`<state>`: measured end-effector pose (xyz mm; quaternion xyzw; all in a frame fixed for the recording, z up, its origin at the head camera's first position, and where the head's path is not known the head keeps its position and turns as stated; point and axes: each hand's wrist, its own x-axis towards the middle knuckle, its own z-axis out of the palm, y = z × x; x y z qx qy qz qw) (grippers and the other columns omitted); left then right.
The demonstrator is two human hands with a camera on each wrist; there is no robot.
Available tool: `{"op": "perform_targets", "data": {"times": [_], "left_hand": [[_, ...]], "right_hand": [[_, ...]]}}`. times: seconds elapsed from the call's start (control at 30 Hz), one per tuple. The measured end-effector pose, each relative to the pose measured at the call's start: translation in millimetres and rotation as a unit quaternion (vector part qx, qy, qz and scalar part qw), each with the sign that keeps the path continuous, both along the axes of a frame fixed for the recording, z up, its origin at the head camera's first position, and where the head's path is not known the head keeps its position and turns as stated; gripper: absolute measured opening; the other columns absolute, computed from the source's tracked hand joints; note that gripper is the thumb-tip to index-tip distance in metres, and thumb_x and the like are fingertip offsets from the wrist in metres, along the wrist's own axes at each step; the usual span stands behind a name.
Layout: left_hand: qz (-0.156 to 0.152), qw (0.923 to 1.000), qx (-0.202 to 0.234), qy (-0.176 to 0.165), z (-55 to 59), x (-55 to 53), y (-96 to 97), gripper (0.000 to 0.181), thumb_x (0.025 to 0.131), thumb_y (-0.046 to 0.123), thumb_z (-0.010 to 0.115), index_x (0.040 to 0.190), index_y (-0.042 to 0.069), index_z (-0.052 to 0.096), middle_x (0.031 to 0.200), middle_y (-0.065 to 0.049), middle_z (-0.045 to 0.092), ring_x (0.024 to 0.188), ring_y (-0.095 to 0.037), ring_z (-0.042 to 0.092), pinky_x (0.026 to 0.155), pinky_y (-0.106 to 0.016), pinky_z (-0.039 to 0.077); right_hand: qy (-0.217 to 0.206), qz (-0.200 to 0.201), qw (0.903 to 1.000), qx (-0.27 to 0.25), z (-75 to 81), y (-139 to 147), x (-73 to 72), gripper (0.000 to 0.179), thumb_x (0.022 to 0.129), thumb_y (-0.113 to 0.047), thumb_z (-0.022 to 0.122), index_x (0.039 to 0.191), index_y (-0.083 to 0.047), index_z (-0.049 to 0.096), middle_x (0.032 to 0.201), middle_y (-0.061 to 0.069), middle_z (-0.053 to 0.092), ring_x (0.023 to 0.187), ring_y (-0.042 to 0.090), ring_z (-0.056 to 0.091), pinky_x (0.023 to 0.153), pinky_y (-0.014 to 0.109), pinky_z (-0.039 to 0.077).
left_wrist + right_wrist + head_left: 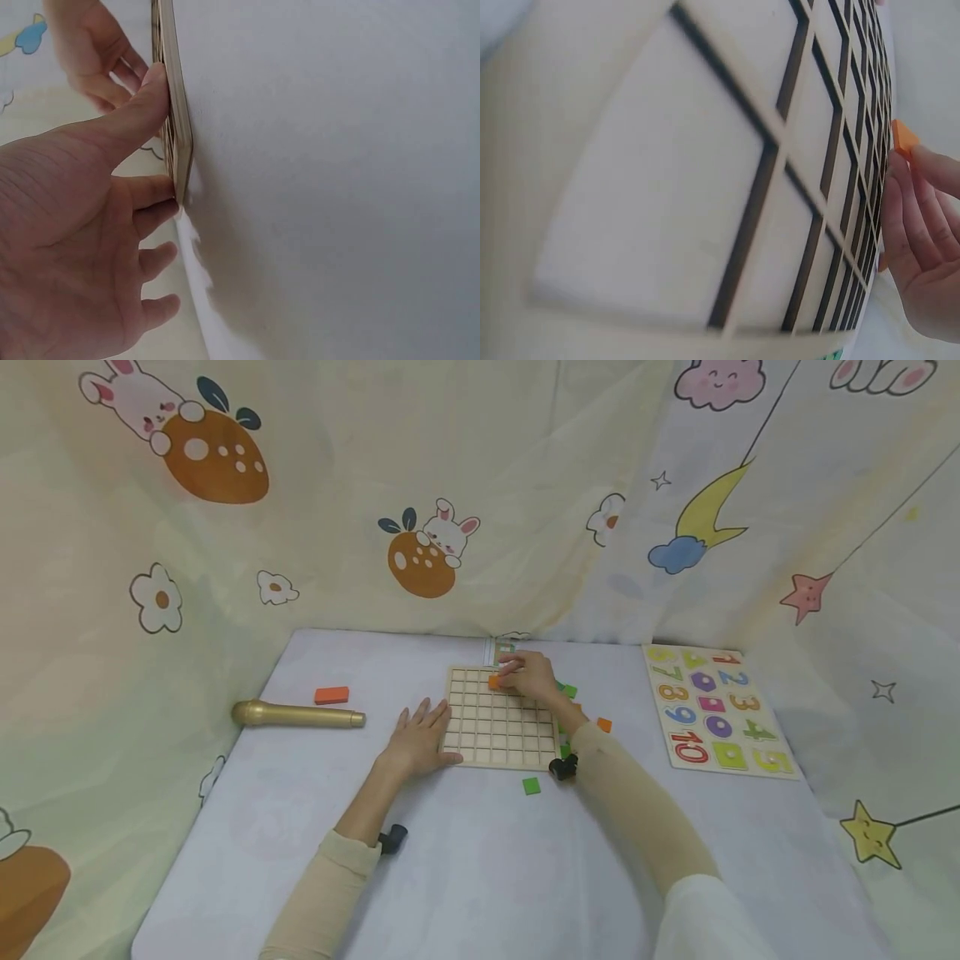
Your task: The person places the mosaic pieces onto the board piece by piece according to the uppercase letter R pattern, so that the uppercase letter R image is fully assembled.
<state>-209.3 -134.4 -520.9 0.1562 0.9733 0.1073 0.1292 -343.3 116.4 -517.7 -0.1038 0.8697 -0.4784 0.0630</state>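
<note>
While the left hand (416, 745) lay along the left edge of the grid board (487, 722) in the head view, its fingers apart and its thumb at the near left corner, the right hand (531, 678) held an orange tile (493, 682) over the board's far rows, fingers clamped on it. The board's far side ran roughly parallel to the far edge of the worktop (450, 868); open surface stretched before its near edge, broken by one green tile (532, 786), while more tiles (569, 691) crowded its right edge. Leftward, a gold microphone (300, 716) lay with its long axis crosswise, rounded head to the left. In the left wrist view, the thumb and index finger touched the board's edge, and white worktop spread beyond it. In the right wrist view, thumb and fingertips pinched the orange tile by the board's far part, a corner projecting past them; they hid some of it, so its long axis could not be told.
</note>
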Motion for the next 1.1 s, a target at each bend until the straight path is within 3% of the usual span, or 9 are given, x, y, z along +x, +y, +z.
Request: {"op": "perform_targets", "data": {"times": [0.1,0.33,0.6,0.83,0.93,1.1], "left_hand": [[0.002,1.0000,-0.006,-0.007,-2.7,-1.4,0.2,0.101,0.096,0.059,0.068,0.166,0.006,0.021,0.175,-0.009,0.012,0.161,-0.038,0.002,0.127,-0.063,0.003],[0.004,0.9999,-0.012,-0.009,5.1,0.5,2.9,0.102,0.094,0.062,0.068,0.166,0.006,0.022,0.175,-0.009,0.015,0.161,-0.038,0.005,0.127,-0.063,0.007],[0.007,0.9999,-0.008,-0.008,7.9,1.5,3.5,0.100,0.094,0.059,0.069,0.165,0.004,0.025,0.174,-0.011,0.017,0.160,-0.039,0.007,0.127,-0.063,0.008],[0.005,0.9999,-0.009,-0.013,8.3,1.4,4.8,0.101,0.095,0.061,0.068,0.166,0.006,0.023,0.175,-0.009,0.014,0.161,-0.038,0.004,0.127,-0.063,0.006],[0.008,0.9997,-0.014,-0.018,2.8,-1.5,3.9,0.102,0.095,0.063,0.066,0.167,0.007,0.020,0.175,-0.007,0.011,0.161,-0.036,0.000,0.127,-0.062,0.003],[0.011,0.9998,-0.006,-0.013,1.0,-1.8,3.2,0.102,0.094,0.061,0.069,0.166,0.006,0.022,0.175,-0.009,0.014,0.161,-0.037,0.002,0.127,-0.063,0.004]], "right_hand": [[-0.003,0.003,1.0000,0.007,-0.6,-7.3,-1.3,0.047,0.088,-0.012,0.085,0.132,-0.004,0.070,0.102,0.007,0.080,0.101,0.027,0.073,0.100,0.045,0.056],[0.002,0.006,0.9993,0.037,-1.9,-15.9,-1.7,0.042,0.089,-0.014,0.085,0.128,-0.007,0.072,0.102,0.006,0.079,0.105,0.027,0.071,0.106,0.047,0.052],[0.014,0.012,0.9989,0.044,-4.9,-19.9,-1.9,0.028,0.088,-0.010,0.085,0.115,-0.006,0.077,0.094,0.004,0.080,0.094,0.024,0.073,0.102,0.047,0.053],[0.008,0.006,0.9988,0.048,-6.9,-16.3,-0.4,0.032,0.087,-0.011,0.086,0.117,-0.008,0.076,0.100,0.003,0.080,0.093,0.020,0.073,0.093,0.041,0.058],[0.004,0.001,0.9993,0.038,-4.2,-13.0,2.8,0.033,0.088,-0.012,0.086,0.119,-0.008,0.075,0.101,0.003,0.079,0.093,0.020,0.074,0.088,0.040,0.060],[0.030,0.001,0.9986,0.044,5.1,-3.1,8.7,0.034,0.090,-0.013,0.084,0.122,-0.005,0.075,0.104,0.007,0.080,0.099,0.025,0.074,0.092,0.042,0.059]]}}
